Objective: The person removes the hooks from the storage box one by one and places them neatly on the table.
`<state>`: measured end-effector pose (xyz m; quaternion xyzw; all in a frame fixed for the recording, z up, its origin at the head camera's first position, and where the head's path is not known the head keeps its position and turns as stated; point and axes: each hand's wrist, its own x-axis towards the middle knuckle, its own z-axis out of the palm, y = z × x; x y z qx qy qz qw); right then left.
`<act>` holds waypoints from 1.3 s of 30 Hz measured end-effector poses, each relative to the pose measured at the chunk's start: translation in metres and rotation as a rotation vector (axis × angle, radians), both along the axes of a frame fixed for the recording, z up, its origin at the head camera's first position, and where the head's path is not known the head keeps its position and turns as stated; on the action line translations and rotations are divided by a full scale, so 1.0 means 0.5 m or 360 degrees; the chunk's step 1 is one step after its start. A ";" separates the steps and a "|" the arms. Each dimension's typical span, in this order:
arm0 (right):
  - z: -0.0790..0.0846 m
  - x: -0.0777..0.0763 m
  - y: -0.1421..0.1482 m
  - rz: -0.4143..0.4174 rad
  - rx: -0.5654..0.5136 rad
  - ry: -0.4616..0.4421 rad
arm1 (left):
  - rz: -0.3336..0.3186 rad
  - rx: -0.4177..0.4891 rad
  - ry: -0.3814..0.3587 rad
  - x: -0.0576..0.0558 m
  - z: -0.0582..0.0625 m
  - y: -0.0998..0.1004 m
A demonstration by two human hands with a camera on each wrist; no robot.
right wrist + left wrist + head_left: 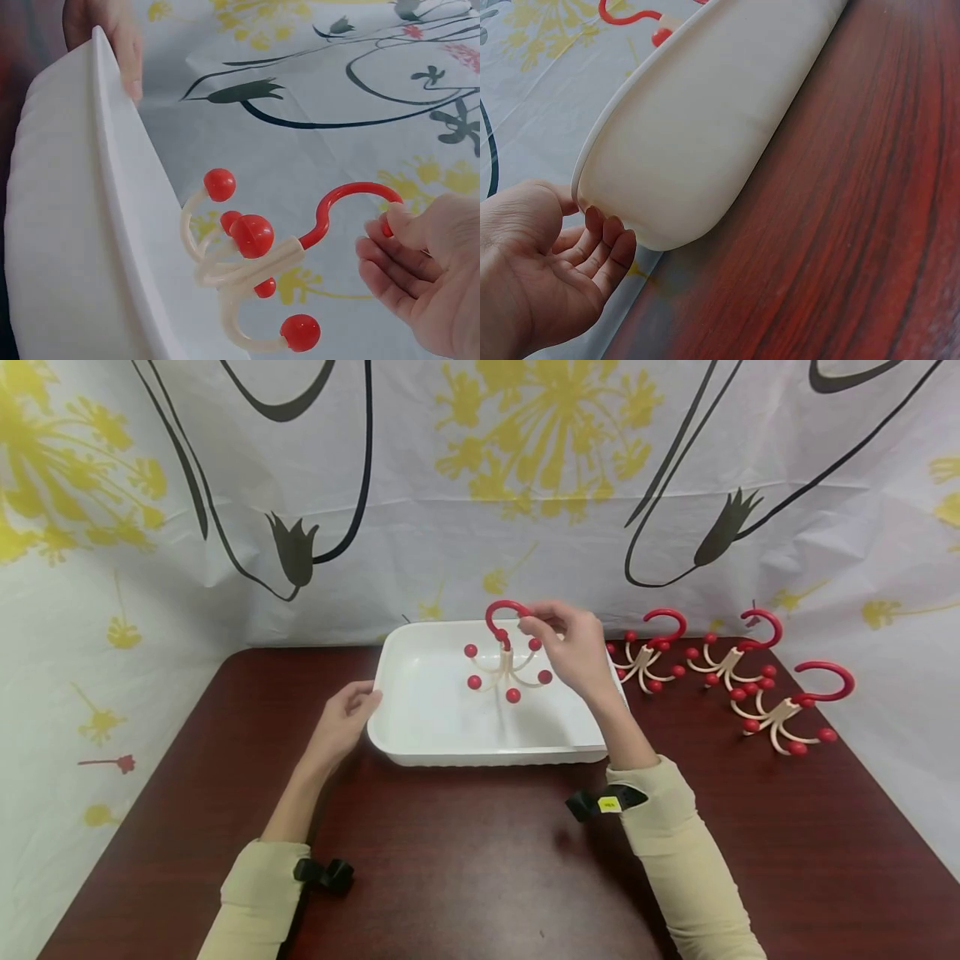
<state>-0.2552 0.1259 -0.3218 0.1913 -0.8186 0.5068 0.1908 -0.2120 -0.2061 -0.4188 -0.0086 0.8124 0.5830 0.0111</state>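
Observation:
A white rectangular tray [435, 758] stands on the table. My left hand [343, 722] holds its left end, with the thumb at the rim and the fingers against the outer wall, as the left wrist view shows. My right hand [573, 647] pinches the tip of a red hook belonging to a multi-arm hook hanger [507, 667]. This hanger has curved cream arms ending in red balls [301, 332]. It hangs above the tray's inside, hook upward, apart from the floor of the tray in the head view.
To the right of the tray lie three similar hangers, one [647, 660] nearest the tray, another [729, 662] beside it and a third [783, 714] nearer me. Behind the dark red-brown table [465, 860] hangs a white flower-patterned cloth [405, 560].

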 end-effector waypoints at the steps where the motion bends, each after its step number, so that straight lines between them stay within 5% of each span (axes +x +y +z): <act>1: 0.002 0.001 0.005 -0.0002 -0.0009 0.0008 | -0.0003 -0.0001 0.0003 0.000 0.000 0.000; 15: 0.031 0.024 0.084 -0.0089 -0.0101 0.0076 | -0.0003 0.0012 -0.0001 0.003 0.001 -0.001; 39: 0.027 0.043 0.232 -0.0382 0.0031 0.0164 | -0.0005 0.0000 0.0015 0.002 -0.002 0.001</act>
